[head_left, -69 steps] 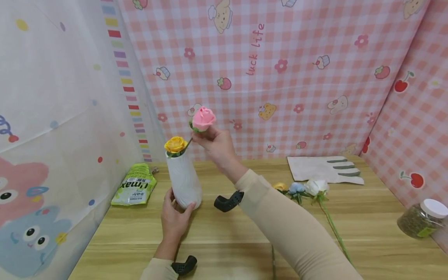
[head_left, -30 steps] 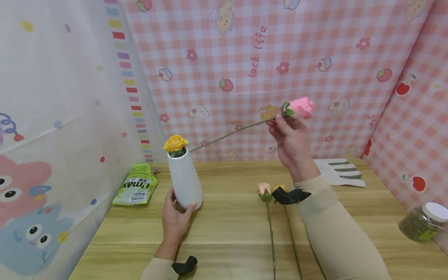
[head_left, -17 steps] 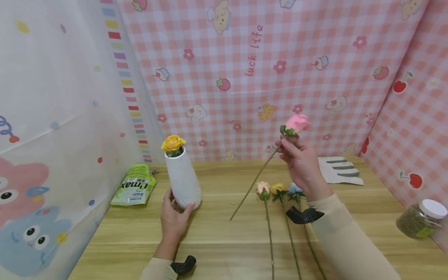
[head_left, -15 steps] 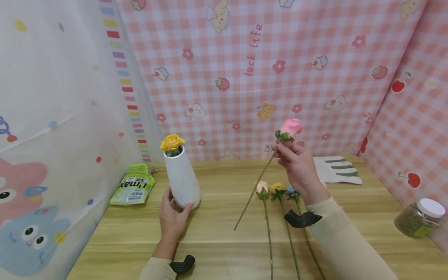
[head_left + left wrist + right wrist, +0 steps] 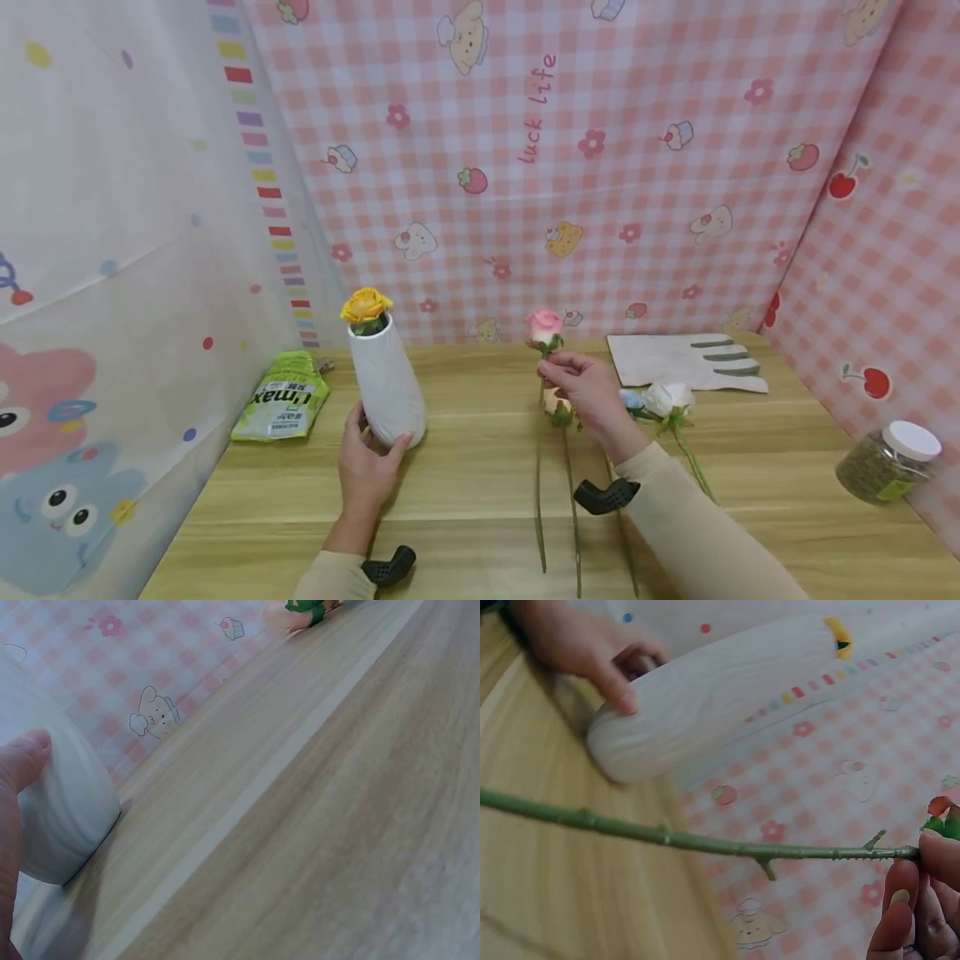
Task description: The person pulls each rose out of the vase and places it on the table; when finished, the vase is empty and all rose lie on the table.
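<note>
My left hand [image 5: 367, 471] grips the lower part of a white ribbed vase [image 5: 386, 387], thumb in front, on the wooden table. A yellow rose [image 5: 365, 307] stands in the vase's mouth. Right of it, my right hand [image 5: 588, 392] pinches a pink rose [image 5: 544, 325] just under the bloom, its long stem hanging down close over the table. The right wrist view shows the thorny green stem [image 5: 705, 841] between thumb and fingers. Behind that hand lies a peach rose [image 5: 557, 410], with a blue flower [image 5: 632, 400] and a white flower [image 5: 669, 402] farther right.
A green snack bag [image 5: 281, 398] lies left of the vase. At the back right is a white glove [image 5: 656, 360] with grey-striped fingers. A jar with a white lid [image 5: 885, 462] rests at the right edge. Patterned cloths hang behind and on both sides.
My right hand has carried the pink rose from the vase's mouth to the right, then lowered it, stem swinging from slanted to hanging down. The left hand stays on the vase.
</note>
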A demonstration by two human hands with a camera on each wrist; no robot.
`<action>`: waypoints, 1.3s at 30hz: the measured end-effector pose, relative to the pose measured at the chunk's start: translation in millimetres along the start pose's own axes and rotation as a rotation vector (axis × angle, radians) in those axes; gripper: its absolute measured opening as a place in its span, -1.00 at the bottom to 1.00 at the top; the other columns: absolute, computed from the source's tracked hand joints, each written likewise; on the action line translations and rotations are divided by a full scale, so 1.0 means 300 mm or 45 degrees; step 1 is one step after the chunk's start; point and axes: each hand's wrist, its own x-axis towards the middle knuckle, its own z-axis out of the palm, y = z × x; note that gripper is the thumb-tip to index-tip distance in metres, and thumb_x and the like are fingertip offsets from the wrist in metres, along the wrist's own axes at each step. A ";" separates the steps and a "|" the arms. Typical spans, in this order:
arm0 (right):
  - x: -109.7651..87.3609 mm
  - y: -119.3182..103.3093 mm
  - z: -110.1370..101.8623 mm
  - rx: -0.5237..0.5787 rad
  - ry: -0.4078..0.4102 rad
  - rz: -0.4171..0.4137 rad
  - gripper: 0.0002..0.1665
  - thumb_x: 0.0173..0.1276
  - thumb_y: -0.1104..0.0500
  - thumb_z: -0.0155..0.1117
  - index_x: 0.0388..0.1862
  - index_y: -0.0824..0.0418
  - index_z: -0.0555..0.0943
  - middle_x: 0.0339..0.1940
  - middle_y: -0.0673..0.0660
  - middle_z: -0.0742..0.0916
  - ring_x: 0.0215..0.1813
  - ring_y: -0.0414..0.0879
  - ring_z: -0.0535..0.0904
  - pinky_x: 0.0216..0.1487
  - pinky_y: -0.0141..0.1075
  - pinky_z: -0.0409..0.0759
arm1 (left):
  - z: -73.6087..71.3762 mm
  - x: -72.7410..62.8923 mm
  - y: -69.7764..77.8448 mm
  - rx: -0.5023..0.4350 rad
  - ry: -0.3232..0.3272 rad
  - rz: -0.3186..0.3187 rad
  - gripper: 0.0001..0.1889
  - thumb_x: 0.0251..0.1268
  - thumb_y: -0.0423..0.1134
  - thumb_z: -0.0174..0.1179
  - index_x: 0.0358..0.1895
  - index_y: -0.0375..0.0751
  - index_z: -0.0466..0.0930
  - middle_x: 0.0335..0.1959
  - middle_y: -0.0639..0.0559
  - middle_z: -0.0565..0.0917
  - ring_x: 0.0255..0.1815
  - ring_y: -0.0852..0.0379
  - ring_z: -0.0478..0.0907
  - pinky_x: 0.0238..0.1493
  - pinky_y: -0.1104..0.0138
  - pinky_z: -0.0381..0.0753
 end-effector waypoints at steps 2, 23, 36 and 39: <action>0.003 0.025 0.014 -0.089 0.022 0.005 -0.61 0.31 0.09 0.35 -0.04 0.35 0.63 -0.32 0.04 0.77 -0.33 -0.15 0.65 -0.29 -0.29 0.63 | 0.001 0.000 -0.001 0.000 -0.001 0.000 -0.11 -0.02 -0.19 0.50 0.38 -0.30 0.20 0.23 -0.24 0.43 0.23 -0.09 0.40 0.18 0.07 0.52; -0.049 0.200 0.065 -0.644 0.139 -0.282 -0.93 0.20 0.23 0.44 -0.36 0.22 0.76 -0.52 -0.03 0.73 -0.48 -0.18 0.62 -0.53 -0.40 0.57 | 0.001 -0.001 0.006 -0.001 0.002 -0.030 -0.11 -0.03 -0.20 0.51 0.38 -0.28 0.20 0.23 -0.24 0.42 0.23 -0.09 0.40 0.17 0.06 0.52; -0.061 0.234 0.051 -0.844 0.024 -0.186 -0.91 0.21 0.19 0.43 -0.31 0.15 0.79 -0.38 -0.04 0.77 -0.39 -0.25 0.60 -0.49 -0.38 0.56 | 0.001 -0.001 0.007 0.013 0.008 -0.006 -0.11 -0.03 -0.21 0.51 0.38 -0.29 0.20 0.21 -0.26 0.44 0.22 -0.10 0.42 0.15 0.07 0.53; -0.058 0.238 0.050 -0.845 -0.008 -0.157 -0.92 0.21 0.19 0.43 -0.31 0.15 0.79 -0.38 -0.04 0.77 -0.40 -0.26 0.59 -0.49 -0.38 0.56 | 0.000 -0.001 0.008 0.020 0.005 -0.009 -0.11 -0.03 -0.20 0.50 0.38 -0.29 0.20 0.22 -0.25 0.43 0.23 -0.10 0.41 0.16 0.06 0.53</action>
